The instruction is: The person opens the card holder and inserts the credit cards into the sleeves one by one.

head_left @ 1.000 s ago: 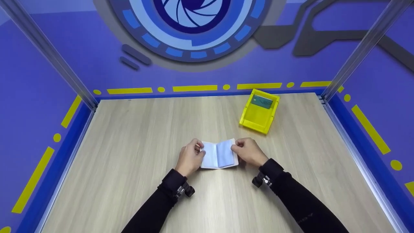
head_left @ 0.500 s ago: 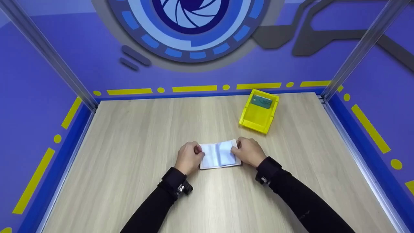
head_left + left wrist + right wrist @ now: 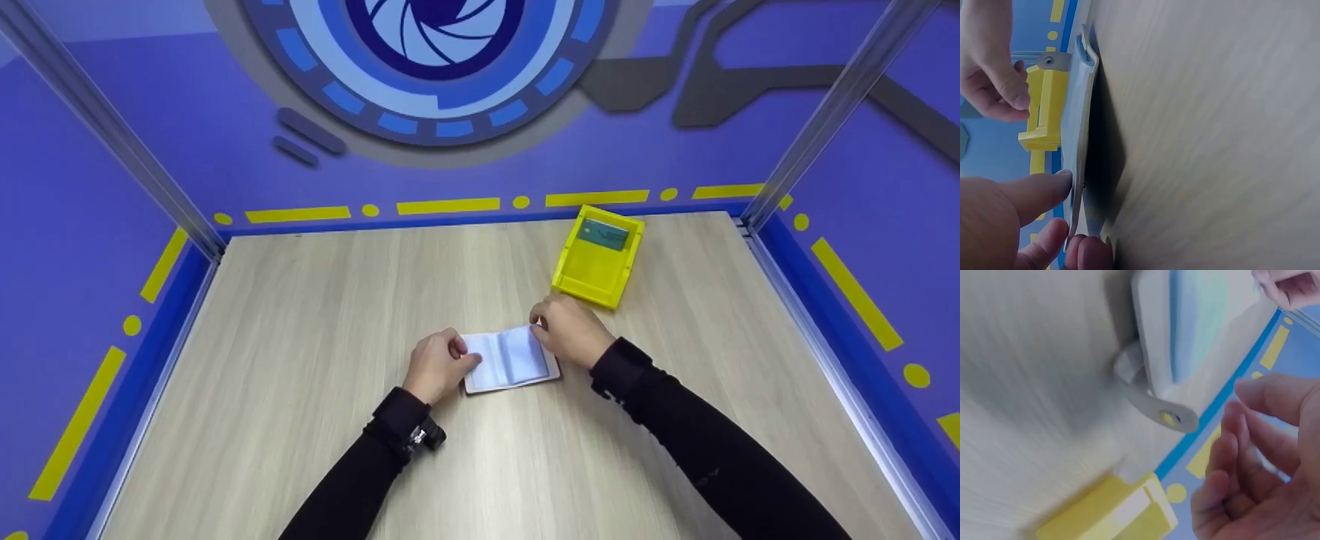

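Observation:
A small card holder (image 3: 529, 356) with pale clear sleeves lies spread open near the middle of the table in the head view. My left hand (image 3: 437, 365) pinches its left edge, thumb on top and fingers underneath, as the left wrist view shows. That edge is raised slightly off the wood. My right hand (image 3: 571, 330) hovers by the far right corner, its fingers loosely bent and holding nothing. In the right wrist view, a strap (image 3: 1171, 415) with a metal snap sticks out from the holder's edge, apart from the fingertips.
A yellow bin (image 3: 592, 289) stands behind my right hand, with a dark green card (image 3: 604, 235) at its far end. Blue printed panels (image 3: 480, 169) wall the wooden table (image 3: 337, 300) at the back and both sides, with metal posts at the corners.
My right hand has let go of the holder's right edge and lifted away toward the bin. The holder has spread flatter. My left hand stays at the left edge.

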Demonstrator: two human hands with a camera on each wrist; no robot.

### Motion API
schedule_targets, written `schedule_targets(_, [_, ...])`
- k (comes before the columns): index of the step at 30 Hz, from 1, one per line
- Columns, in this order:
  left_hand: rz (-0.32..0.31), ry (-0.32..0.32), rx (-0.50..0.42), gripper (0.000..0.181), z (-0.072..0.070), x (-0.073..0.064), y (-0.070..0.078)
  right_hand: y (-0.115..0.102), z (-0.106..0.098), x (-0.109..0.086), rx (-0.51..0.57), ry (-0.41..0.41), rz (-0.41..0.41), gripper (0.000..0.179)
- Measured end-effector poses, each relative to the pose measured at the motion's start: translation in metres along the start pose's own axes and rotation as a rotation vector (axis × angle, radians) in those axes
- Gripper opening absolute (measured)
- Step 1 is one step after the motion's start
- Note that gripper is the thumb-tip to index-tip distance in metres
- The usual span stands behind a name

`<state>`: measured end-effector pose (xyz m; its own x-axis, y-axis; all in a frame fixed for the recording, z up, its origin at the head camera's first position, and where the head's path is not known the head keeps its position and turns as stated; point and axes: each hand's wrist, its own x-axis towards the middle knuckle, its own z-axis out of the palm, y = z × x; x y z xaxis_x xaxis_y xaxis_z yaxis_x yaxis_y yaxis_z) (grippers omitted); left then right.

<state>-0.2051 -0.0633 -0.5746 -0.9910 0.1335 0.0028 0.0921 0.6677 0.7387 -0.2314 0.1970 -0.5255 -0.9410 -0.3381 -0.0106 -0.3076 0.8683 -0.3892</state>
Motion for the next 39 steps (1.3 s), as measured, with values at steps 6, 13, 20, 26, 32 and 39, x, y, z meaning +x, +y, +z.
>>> schedule_targets(6, [-0.014,0.016,-0.008,0.022,0.005,-0.001,-0.003,0.007,0.01,0.014,-0.072,-0.07,-0.072,0.016])
schedule_targets(13, [-0.017,0.02,-0.001,0.023,0.008,-0.001,-0.004,0.015,0.02,0.019,-0.095,-0.109,-0.055,0.014])
schedule_targets(20, [-0.011,0.026,0.007,0.023,0.004,0.002,-0.004,0.017,0.02,0.02,-0.06,-0.055,-0.054,0.014])
schedule_targets(26, [-0.006,0.039,0.007,0.02,0.005,0.002,-0.004,0.019,0.017,0.02,0.021,-0.089,-0.033,0.016])
schedule_targets(32, [-0.022,0.059,-0.004,0.012,0.004,0.002,-0.005,0.012,0.009,0.025,0.257,-0.105,0.032,0.015])
schedule_targets(39, [-0.032,0.049,-0.01,0.009,0.004,0.002,-0.004,-0.005,0.01,0.031,0.412,-0.083,0.096,0.023])
